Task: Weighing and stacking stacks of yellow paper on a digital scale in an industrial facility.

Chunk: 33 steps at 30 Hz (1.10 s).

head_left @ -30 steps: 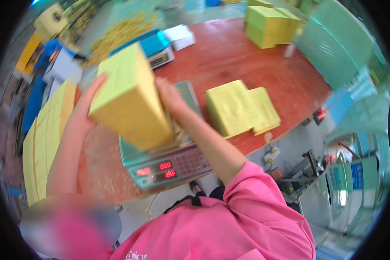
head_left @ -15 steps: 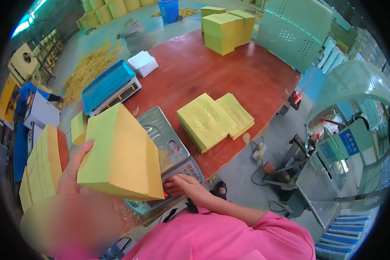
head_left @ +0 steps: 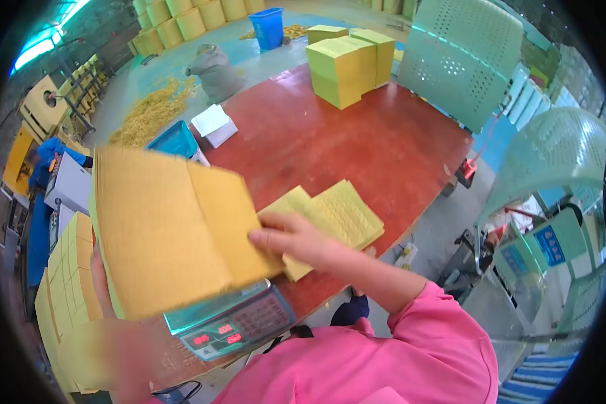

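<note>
A thick stack of yellow paper sheets point(head_left: 161, 229) is held up and tilted above the scale, its cut edge facing me. My left hand point(head_left: 102, 283) grips it from the left side, mostly hidden behind the sheets. At the stack's right edge, my right hand point(head_left: 296, 239) is closed on the paper with thumb and fingers. Below it the digital scale point(head_left: 239, 326) shows a lit red display and a keypad; the held stack covers most of its pan. Just beyond my right hand, embossed yellow paper stacks point(head_left: 347, 214) lie on the red table point(head_left: 303, 141).
Taller yellow stacks point(head_left: 343, 71) stand at the table's far end. A white paper block point(head_left: 215, 126) sits beside a blue-trayed scale point(head_left: 175, 140). More yellow stacks point(head_left: 67, 276) are at my left. A perforated metal chair point(head_left: 552, 155) and machine are right; a person in blue point(head_left: 47, 161) works left.
The paper stack has swung up and turned so its cut edge faces me. My right hand has risen from beside the scale's keypad to the stack's right edge.
</note>
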Motion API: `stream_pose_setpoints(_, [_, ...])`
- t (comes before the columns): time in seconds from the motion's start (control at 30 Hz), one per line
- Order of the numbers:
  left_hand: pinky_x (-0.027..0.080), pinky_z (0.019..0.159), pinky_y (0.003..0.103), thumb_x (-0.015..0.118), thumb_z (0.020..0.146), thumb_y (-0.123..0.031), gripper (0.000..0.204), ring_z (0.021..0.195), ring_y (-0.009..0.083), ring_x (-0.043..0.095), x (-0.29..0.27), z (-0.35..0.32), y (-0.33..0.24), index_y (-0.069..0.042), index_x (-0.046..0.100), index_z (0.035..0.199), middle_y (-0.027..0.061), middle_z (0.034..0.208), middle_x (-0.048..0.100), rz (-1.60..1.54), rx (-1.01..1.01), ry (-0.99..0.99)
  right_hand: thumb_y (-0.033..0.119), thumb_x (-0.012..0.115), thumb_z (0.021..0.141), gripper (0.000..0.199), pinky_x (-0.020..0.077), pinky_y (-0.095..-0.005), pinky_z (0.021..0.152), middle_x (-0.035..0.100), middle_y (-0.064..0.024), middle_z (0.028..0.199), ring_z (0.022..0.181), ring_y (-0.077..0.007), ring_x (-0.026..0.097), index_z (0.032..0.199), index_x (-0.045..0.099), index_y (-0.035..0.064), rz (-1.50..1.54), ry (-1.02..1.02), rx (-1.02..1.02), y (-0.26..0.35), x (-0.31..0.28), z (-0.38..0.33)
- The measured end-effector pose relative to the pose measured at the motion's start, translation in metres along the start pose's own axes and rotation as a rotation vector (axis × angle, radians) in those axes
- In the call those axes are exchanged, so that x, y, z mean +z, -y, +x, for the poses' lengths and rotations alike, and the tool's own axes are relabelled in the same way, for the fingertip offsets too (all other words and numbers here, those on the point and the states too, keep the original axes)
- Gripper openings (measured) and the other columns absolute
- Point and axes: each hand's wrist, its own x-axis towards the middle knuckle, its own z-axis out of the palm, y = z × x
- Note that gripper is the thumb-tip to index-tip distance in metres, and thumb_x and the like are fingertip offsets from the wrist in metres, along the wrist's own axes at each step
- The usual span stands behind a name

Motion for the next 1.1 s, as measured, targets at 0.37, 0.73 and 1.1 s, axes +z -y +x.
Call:
stream_pose_setpoints(0.37, [0.047,0.099,0.037,0.057,0.097,-0.039,0.051,0.118,0.0203,0.058,0.227,0.192,0.155,-0.006,0.052,0.134,0.0089,0.129,0.060,-0.207,-0.361,0.147,0.031,0.053,0.100,0.044,0.0464,-0.0298,0.083,0.064,-0.0023,0.110,0.095,-0.0126,0.057,0.134,0.055,0.0032,0.063,-0.162,0.202,-0.039,-0.300,0.114])
stream_pose_setpoints(0.73, [0.039,0.100,0.064,0.062,0.089,-0.052,0.065,0.128,0.0310,0.047,0.328,0.388,0.245,-0.015,0.047,0.140,0.0104,0.137,0.052,-0.031,-0.529,0.047,0.035,0.052,0.099,0.042,0.0482,-0.0374,0.088,0.065,-0.0074,0.114,0.103,-0.0194,0.060,0.125,0.061,0.0034,0.241,-0.396,0.332,-0.092,-0.437,0.266])
stream_pose_setpoints(1.1, [0.037,0.094,0.070,0.056,0.087,-0.064,0.073,0.128,0.0358,0.043,0.393,0.442,0.261,-0.017,0.044,0.142,0.0115,0.140,0.049,0.119,-0.526,0.121,0.020,0.067,0.089,0.051,0.0513,-0.0372,0.091,0.051,-0.0184,0.138,0.118,-0.0292,0.058,0.133,0.051,-0.0007,-0.494,-0.415,-0.112,-0.087,-0.478,0.202])
